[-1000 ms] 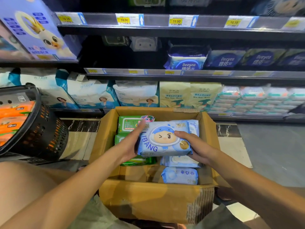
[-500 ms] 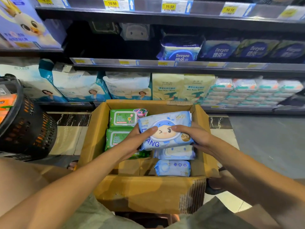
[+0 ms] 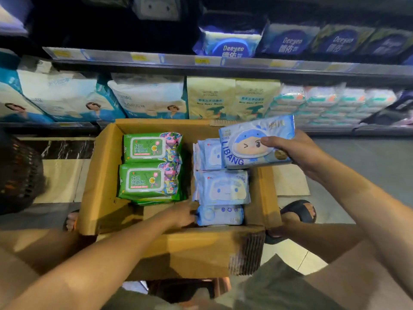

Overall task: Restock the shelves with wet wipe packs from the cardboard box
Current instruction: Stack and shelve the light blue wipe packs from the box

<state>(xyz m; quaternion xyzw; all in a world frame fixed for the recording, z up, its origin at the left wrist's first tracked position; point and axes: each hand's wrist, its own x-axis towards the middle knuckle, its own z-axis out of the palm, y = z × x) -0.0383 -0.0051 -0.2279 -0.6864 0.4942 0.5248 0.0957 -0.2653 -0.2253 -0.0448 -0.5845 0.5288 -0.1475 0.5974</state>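
An open cardboard box [image 3: 100, 175] stands on the floor in front of me. Two green wet wipe packs [image 3: 147, 166] lie in its left half, and blue packs [image 3: 223, 186] are stacked in its right half. My right hand [image 3: 299, 151] grips a blue LIBANG pack [image 3: 248, 144] by its right end, holding it tilted above the box's far right corner. Inside the box, my left hand [image 3: 178, 214] reaches down with its fingers at the left end of a small blue pack [image 3: 220, 214] near the front wall.
Shelves [image 3: 223, 63] ahead carry dark blue Deeyea packs above, with diaper bags and stacked white wipe packs [image 3: 335, 104] on the lowest level. A black basket [image 3: 17, 175] sits at the left. My sandalled foot [image 3: 299, 211] is beside the box's right wall.
My left hand let go of the LIBANG pack and dropped into the box towards the small blue pack. My right hand carried the pack up and to the right alone. My view tilted down.
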